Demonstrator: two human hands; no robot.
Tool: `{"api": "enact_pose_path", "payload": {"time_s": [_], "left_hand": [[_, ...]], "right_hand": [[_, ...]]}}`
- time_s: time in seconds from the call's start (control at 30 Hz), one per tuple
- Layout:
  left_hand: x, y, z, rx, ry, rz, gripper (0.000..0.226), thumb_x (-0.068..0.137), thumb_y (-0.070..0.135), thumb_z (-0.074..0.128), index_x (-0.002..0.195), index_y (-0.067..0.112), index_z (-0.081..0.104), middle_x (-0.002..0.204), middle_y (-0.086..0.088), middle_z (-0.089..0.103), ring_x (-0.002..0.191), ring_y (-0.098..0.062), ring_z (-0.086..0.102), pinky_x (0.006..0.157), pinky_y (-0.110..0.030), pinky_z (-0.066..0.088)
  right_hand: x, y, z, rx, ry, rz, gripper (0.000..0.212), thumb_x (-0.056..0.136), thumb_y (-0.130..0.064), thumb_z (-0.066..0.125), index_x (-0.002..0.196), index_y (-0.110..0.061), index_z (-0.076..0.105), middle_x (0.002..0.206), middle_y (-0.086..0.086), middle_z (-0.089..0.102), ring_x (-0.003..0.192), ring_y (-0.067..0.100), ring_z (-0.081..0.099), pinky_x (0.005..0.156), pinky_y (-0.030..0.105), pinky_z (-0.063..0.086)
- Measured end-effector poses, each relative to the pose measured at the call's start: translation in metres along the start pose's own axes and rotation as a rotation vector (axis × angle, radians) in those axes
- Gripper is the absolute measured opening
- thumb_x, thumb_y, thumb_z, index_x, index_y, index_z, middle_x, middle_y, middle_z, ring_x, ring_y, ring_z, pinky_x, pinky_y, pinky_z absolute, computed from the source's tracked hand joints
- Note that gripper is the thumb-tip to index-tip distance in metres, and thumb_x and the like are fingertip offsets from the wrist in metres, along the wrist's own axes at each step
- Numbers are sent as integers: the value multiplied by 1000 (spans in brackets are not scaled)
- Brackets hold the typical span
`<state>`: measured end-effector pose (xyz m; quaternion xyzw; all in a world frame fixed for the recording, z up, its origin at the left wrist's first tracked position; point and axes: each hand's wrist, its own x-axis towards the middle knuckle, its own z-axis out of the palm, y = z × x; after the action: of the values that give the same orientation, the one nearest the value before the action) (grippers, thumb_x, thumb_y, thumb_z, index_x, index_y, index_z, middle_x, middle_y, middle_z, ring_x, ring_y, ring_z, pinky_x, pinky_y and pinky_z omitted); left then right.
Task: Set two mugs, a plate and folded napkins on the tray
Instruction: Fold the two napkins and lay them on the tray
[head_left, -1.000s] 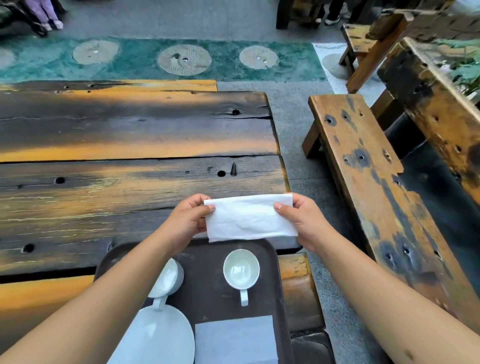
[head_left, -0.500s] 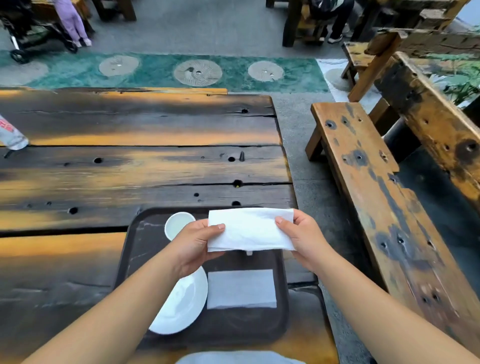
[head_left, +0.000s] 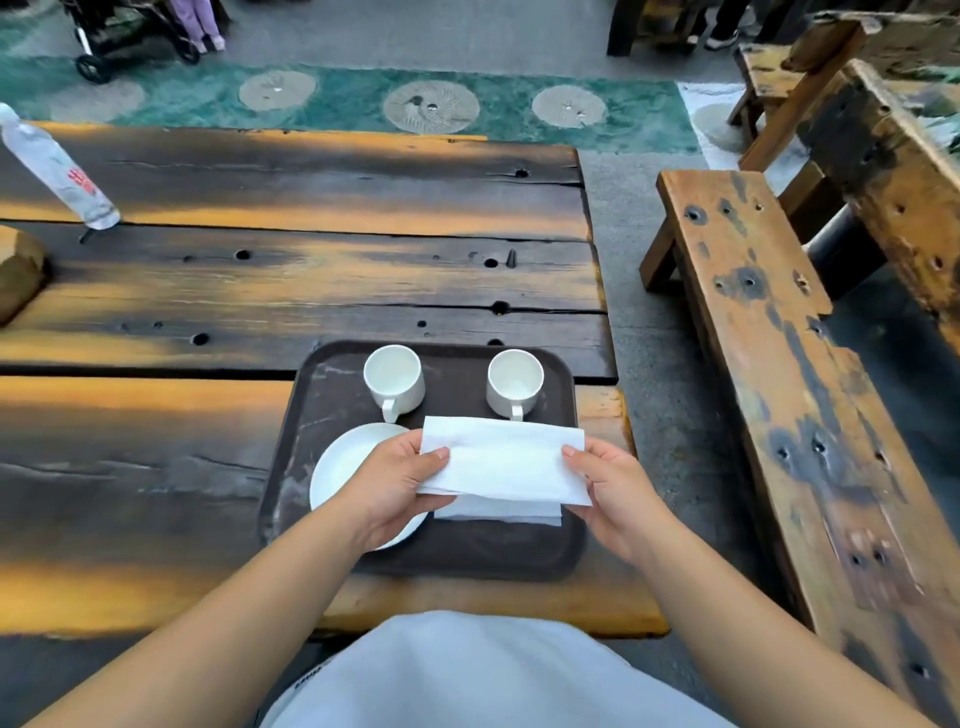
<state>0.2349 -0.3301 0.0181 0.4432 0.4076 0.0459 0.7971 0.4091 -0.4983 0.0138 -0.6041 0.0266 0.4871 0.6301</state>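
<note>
Landmark: the dark tray (head_left: 291, 457) sat at the near edge of the wooden worktop (head_left: 156, 467), straight in front of the person.
Held napkin: a folded white napkin (head_left: 504, 460) hung just above the tray's near right part, its long axis running left to right, across the person's body.
Hands: the left hand (head_left: 395, 483) pinched the napkin's left end and the right hand (head_left: 613, 488) its right end; both were clamped on it, held apart by its length.
Napkin below: a second napkin (head_left: 498, 512) lay on the tray directly under the held one, only its near edge showing.
Nearer hand: neither; the lower napkin lay midway between them, so the drop looked straight down.
Mugs: two white mugs (head_left: 395, 382) (head_left: 515, 383) stood on the tray's far side, handles toward the person.
Plate: a white plate (head_left: 343, 467) rested on the tray's near left, partly under the left hand.
Writing: a bottle (head_left: 57, 169) well left of the tray carried red marks, too blurred to read.
</note>
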Motion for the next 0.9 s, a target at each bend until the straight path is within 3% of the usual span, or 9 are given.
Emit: {"api": "enact_pose_path", "payload": {"time_s": [0.13, 0.23, 0.33, 0.43, 0.57, 0.9], "left_hand": [[-5, -23, -1, 18, 26, -33, 22, 98, 10, 52, 114, 17, 65, 108, -2, 75, 98, -17, 71, 71, -29, 57], [-7, -37, -2, 55, 44, -65, 19, 98, 19, 55, 113, 20, 67, 108, 0, 75, 102, -17, 70, 74, -31, 56], [-6, -49, 1, 93, 101, -94, 19, 98, 29, 57, 109, 19, 69, 105, 0, 75, 98, -16, 71, 70, -30, 57], [-2, -60, 2, 144, 194, -95, 19, 97, 25, 58, 97, 13, 72, 102, -8, 75, 89, -17, 72, 66, -29, 57], [1, -70, 3, 197, 233, -101, 18, 97, 24, 57, 94, 16, 73, 98, -4, 76, 87, -15, 71, 62, -25, 56], [25, -76, 4, 217, 249, -124, 20, 97, 14, 54, 105, 18, 72, 107, -11, 73, 102, -29, 69, 78, -41, 60]], "right_hand": [[-5, 20, -9, -66, 20, 48, 16, 94, -1, 55, 106, 0, 65, 101, 14, 75, 91, 27, 72, 68, 33, 60], [-8, 28, -12, -151, 55, 15, 16, 94, 2, 55, 103, -4, 67, 97, 10, 76, 88, 25, 73, 72, 33, 60], [-7, 34, -17, -207, 64, -16, 16, 93, 1, 56, 99, -8, 68, 89, 2, 77, 80, 17, 73, 67, 28, 59], [-5, 42, -22, -190, 61, 9, 17, 93, 2, 54, 96, -8, 67, 80, -2, 77, 70, 11, 72, 58, 24, 56], [0, 53, -29, -178, 46, 46, 18, 93, 3, 54, 97, -8, 68, 86, 1, 77, 76, 15, 72, 63, 28, 58], [21, 67, -42, -299, 97, 33, 16, 92, 5, 55, 95, -7, 66, 87, 1, 75, 73, 11, 70, 68, 26, 57]]}}
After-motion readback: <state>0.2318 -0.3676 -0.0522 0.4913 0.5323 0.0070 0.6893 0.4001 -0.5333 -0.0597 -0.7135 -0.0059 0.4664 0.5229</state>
